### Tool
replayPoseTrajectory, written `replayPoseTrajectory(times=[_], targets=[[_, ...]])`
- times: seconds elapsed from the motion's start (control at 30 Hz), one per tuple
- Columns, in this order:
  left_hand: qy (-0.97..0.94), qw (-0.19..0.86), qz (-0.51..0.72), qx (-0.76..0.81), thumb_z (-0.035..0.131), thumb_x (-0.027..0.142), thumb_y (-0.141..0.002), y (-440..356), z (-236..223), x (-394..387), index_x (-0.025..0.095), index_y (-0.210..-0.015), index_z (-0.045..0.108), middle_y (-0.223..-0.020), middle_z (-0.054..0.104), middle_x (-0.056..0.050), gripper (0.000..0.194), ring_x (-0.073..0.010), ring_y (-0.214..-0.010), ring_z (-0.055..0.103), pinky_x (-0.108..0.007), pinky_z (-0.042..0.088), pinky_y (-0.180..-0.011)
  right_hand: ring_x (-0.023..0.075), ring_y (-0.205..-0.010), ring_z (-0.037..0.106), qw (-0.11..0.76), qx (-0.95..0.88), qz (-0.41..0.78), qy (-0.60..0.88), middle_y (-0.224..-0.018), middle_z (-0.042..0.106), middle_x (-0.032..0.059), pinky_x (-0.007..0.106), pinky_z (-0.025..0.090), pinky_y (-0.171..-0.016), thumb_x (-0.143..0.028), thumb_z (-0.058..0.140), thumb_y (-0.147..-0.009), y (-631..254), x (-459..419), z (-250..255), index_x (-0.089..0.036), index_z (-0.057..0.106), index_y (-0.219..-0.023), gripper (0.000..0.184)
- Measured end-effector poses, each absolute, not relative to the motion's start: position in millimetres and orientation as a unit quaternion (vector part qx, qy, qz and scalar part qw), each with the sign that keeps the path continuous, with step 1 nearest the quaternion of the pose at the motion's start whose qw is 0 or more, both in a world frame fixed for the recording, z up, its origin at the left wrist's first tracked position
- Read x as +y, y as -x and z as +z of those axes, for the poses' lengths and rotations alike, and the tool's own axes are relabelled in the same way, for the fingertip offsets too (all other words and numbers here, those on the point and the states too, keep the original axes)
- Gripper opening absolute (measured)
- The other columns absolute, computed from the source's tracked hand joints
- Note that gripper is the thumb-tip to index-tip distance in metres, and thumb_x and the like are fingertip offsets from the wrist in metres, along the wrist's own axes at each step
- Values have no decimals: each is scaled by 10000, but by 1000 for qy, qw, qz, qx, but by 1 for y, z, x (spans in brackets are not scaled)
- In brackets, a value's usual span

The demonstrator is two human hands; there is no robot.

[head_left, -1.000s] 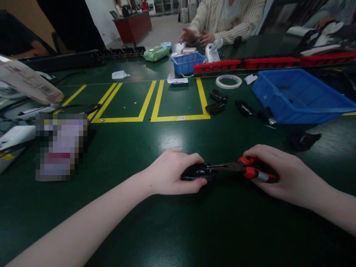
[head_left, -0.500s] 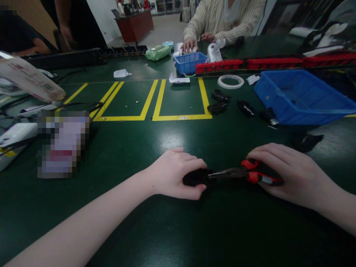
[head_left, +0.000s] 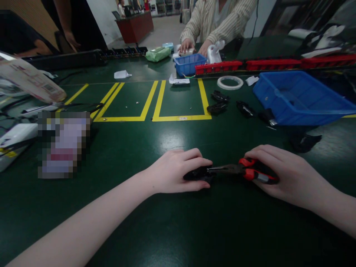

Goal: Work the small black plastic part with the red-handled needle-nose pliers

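My left hand [head_left: 185, 171] is closed around a small black part [head_left: 196, 174], holding it down at the table with thumb and fingers on either side. What kind of part it is I cannot make out, as the fingers cover much of it. In my right hand [head_left: 289, 176] are needle-nose pliers [head_left: 251, 172] with red and black handles. Their long metal jaws point left, and the tips touch the black part between my left thumb and fingers.
Several black pieces [head_left: 245, 108] lie beside a large blue bin [head_left: 303, 116] at the right. Behind them rests a white tape roll [head_left: 230, 83]. Yellow tape lines [head_left: 182, 118] mark the green table. Across it, a person in a striped sleeve [head_left: 191, 27] works near a small blue basket [head_left: 190, 63].
The pliers and my right hand have shifted slightly left. My left fingers have stretched a little further right along the black part. Across the table, the person's hand has moved lower.
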State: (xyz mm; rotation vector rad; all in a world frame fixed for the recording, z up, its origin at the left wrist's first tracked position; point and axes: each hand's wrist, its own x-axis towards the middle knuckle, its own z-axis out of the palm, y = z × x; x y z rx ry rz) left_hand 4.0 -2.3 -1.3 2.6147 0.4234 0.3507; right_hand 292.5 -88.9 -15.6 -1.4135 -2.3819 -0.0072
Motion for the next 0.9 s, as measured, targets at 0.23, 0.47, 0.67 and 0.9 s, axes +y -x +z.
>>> replayPoseTrajectory(times=[0.23,0.47,0.67,0.9], targets=[[-953,232,128,145,530,435,-939,-3,-1,-1,170,-1291,567,-1092,630,-76,442,-161,-801,615,-282,488,-674,252,-812,648,189,-838,39,510,-962,641,51,390,537,-647,-276,553,-772,-294,-86,-13,-273,521,-1061,290],[-902,355,172,175,640,320,-890,-1,4,-1,187,-1129,668,-1222,577,-76,275,-183,-1001,618,-311,533,-834,240,-805,628,212,-808,74,545,-939,619,50,391,521,-649,-275,519,-812,-286,-91,-11,-277,514,-1044,232],[-871,417,184,182,678,261,-861,-3,6,-1,172,-1051,684,-1113,611,-61,210,-173,-996,619,-322,537,-863,241,-809,633,208,-824,62,523,-955,621,56,388,541,-644,-303,538,-815,-290,-89,-15,-276,500,-1072,261],[-884,399,157,185,664,272,-876,-4,4,0,158,-1216,601,-1133,617,-66,364,-167,-1003,619,-311,542,-854,236,-819,630,202,-826,58,524,-957,617,52,386,546,-649,-283,552,-809,-290,-90,-14,-272,500,-1077,273]])
